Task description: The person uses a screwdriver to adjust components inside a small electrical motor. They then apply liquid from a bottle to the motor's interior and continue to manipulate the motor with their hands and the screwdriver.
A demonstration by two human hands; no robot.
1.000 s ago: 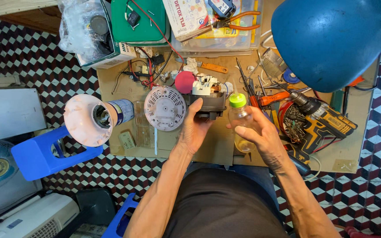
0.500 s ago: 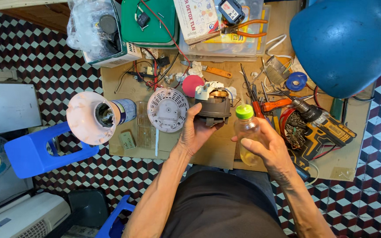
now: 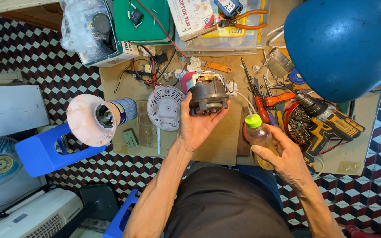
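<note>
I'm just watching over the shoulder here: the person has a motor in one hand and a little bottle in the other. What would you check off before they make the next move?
1. Left hand grips the grey motor firmly: ok, fingers wrap its lower side.
2. Right hand holds the small bottle upright: ok, only slightly tilted.
3. Green cap on the bottle: ok, it is on; whether it is tight, cannot tell.
4. Motor's windings face up and are visible: ok.
5. Free bench space under the motor: ok, bare cardboard lies below it.
6. Screwdrivers clear of the bottle: not ok, they lie right beside it.
</note>
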